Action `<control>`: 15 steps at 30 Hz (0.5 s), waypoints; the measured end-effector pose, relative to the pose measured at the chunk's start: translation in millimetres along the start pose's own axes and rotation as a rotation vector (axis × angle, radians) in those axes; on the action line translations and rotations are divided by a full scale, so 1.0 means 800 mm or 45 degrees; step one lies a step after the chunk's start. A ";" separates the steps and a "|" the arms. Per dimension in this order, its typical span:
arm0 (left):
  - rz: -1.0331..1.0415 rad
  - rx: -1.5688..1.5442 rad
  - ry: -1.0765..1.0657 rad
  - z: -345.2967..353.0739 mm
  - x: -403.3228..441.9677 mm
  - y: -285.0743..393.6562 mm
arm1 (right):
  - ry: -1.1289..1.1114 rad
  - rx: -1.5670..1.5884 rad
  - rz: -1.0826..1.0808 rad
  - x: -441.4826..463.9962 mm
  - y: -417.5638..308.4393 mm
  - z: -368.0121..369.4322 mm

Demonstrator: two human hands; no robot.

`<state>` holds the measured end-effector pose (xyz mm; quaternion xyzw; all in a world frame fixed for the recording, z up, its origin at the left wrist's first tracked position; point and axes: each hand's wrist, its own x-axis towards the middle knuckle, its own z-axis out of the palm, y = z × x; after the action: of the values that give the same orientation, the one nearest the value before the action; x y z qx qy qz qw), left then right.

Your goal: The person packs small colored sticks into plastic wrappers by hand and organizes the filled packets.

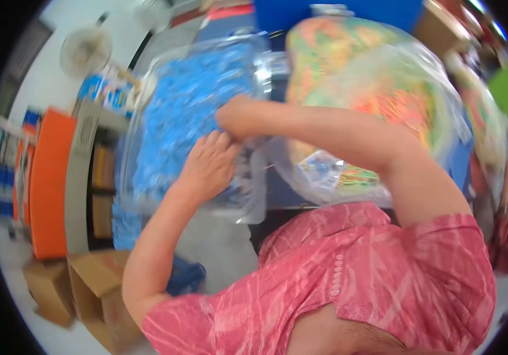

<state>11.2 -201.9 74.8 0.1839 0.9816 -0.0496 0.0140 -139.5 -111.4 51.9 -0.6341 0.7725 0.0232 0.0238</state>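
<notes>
A clear plastic tub (258, 195) is filled with many small blue pieces (177, 106), too blurred to name. My left hand (206, 167) lies over the lower right of the blue heap, back up, fingers stretched forward and slightly bent. Right beside its fingertips, my right hand (239, 117) is curled downward at the tub's right part. Its fingertips are hidden, so whatever it pinches cannot be made out. Under my right forearm sits a large clear plastic bag (325, 65) of orange, yellow and green thin bands or strands (393, 109).
An orange panel (53, 183) and a grey shelf unit (79, 177) stand left of the tub. Open cardboard boxes (103, 284) rest on the floor at lower left. Behind the bag is a blue bin or panel (372, 13). Another filled bag (484, 124) is at far right.
</notes>
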 end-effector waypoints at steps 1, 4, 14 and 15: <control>0.020 -0.001 0.030 0.001 0.002 -0.001 | -0.055 -0.020 -0.022 -0.002 -0.004 -0.003; 0.083 -0.109 0.076 -0.007 0.011 0.000 | 0.672 0.011 -0.017 -0.033 -0.018 0.019; 0.619 -0.916 0.845 -0.243 0.073 0.164 | 1.532 1.105 -0.064 -0.452 -0.005 -0.161; 0.799 -1.001 0.865 -0.259 0.083 0.182 | 1.549 1.078 -0.035 -0.493 0.018 -0.167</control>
<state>0.4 -21.5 264.1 0.4511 0.7749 0.3847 -0.2193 -77.9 268.4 211.2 -0.4811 0.5841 -0.6323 -0.1658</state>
